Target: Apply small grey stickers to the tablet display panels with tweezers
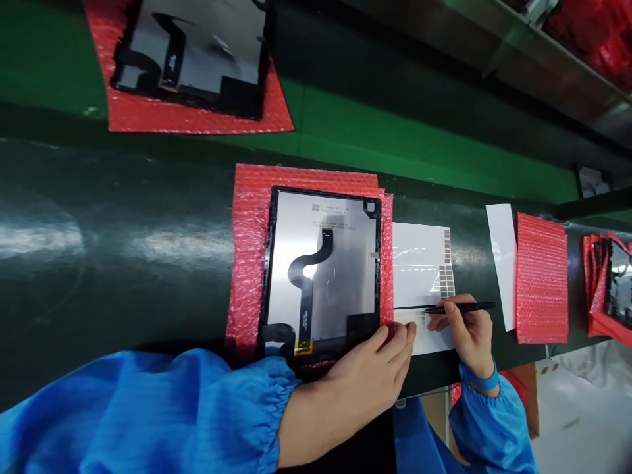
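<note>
A tablet screen panel (340,276) lies back side up on red bubble wrap (249,263), with a black flex cable (306,289) curving across its metal back. My left hand (375,368) lies over the panel's lower right corner, fingers stretched out, their tips by the edge of the white label sheets (419,243). Those sheets carry small grey-brown stickers along the right side and are partly under the bubble wrap. In a pinch, my right hand (467,329) holds slim black tweezers (476,306), point leftward, above the lower sheet.
Another panel (207,59) rests on red bubble wrap at the upper left. To the right lie a white strip (502,263), a red bubble-wrap bag (542,280) and more wrapped panels (619,283). A shelf edge (567,46) runs across the upper right.
</note>
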Available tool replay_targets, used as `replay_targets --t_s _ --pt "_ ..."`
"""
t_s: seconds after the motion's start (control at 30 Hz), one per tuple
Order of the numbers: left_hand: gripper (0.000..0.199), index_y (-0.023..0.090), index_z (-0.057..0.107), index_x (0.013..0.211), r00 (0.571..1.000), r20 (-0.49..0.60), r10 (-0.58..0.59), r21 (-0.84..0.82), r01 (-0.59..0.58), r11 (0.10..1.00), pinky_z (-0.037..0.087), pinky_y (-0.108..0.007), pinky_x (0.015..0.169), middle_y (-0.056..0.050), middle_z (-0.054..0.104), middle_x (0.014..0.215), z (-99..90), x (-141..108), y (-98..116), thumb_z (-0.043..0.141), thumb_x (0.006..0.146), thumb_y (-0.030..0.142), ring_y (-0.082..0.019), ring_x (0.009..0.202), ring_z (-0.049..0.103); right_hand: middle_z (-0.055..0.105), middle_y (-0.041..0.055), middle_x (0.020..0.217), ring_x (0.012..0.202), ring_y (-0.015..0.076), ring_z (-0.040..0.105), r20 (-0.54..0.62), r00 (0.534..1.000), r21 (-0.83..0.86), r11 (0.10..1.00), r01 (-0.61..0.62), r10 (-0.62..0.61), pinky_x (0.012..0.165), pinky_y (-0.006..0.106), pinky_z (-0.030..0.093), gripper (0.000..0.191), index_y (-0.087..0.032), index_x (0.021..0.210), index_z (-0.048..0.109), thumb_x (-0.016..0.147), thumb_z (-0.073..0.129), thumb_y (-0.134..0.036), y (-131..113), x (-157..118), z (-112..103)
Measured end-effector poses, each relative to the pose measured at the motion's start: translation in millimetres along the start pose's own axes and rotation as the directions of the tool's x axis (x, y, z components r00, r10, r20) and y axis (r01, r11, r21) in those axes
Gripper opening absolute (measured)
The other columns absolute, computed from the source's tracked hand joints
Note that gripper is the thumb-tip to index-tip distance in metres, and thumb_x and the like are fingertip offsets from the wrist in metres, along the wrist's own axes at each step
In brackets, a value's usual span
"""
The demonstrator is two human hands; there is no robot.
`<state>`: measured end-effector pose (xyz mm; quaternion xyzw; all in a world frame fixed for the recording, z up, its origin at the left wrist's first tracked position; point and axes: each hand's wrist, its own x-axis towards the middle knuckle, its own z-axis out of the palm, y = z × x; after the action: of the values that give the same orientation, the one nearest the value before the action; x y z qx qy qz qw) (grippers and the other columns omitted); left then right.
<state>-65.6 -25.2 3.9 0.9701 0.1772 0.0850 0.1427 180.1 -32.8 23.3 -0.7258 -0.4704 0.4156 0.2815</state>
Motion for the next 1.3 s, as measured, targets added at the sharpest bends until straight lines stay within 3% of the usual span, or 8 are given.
replay_targets --t_s 0.27,0.47,0.73,1.3 --pt "0.052 0.015 0.066 0.146 1.0 0.009 -0.004 0.089 0.003 0.996 0.044 -0.039 0.113 -0.012 0.06 0.155 -11.3 2.8 -5.4 0.054 0.098 0.03 -0.027 0.142 0.055 0.078 0.0041 0.069 0.053 0.0194 0.074 0.016 1.0 0.027 1.0 0.016 -0.016 0.051 0.028 0.061 0.023 -0.02 0.097 0.069 0.107 0.064 -0.04 6.8 1.9 -4.2" --pt "0.052 0.018 0.066 0.147 0.999 -0.033 -0.015 0.095 0.018 0.995 0.042 -0.038 0.115 -0.012 0.06 0.155 -2.3 1.4 -3.1 0.059 0.098 0.033 -0.025 0.143 0.054 0.079 0.0041 0.073 0.06 0.0202 0.077 0.017 1.0 0.011 1.0 -0.006 0.005 0.057 0.029 0.062 0.02 -0.02 0.099 0.069 0.108 0.064 -0.037 14.9 0.1 -10.3" --pt "0.047 0.018 0.071 0.14 0.993 -0.106 -0.042 0.092 0.052 0.994 0.044 -0.041 0.111 -0.015 0.064 0.149 -2.0 0.6 -2.0 0.06 0.096 0.028 -0.027 0.136 0.058 0.078 0.0037 0.07 0.055 0.0204 0.075 0.012 1.0 0.049 0.999 -0.018 0.017 0.051 0.029 0.062 0.023 -0.02 0.097 0.068 0.106 0.066 -0.041 8.5 4.0 -9.4" --pt "0.049 0.019 0.071 0.141 0.996 -0.081 -0.038 0.064 0.044 0.997 0.045 -0.038 0.113 -0.01 0.063 0.152 2.5 2.9 -0.4 0.06 0.094 0.025 -0.025 0.141 0.055 0.075 0.0025 0.063 0.047 0.0208 0.072 0.004 0.999 0.104 0.994 -0.037 0.037 0.045 0.029 0.059 0.029 -0.021 0.091 0.067 0.104 0.067 -0.047 7.9 8.0 -6.1"
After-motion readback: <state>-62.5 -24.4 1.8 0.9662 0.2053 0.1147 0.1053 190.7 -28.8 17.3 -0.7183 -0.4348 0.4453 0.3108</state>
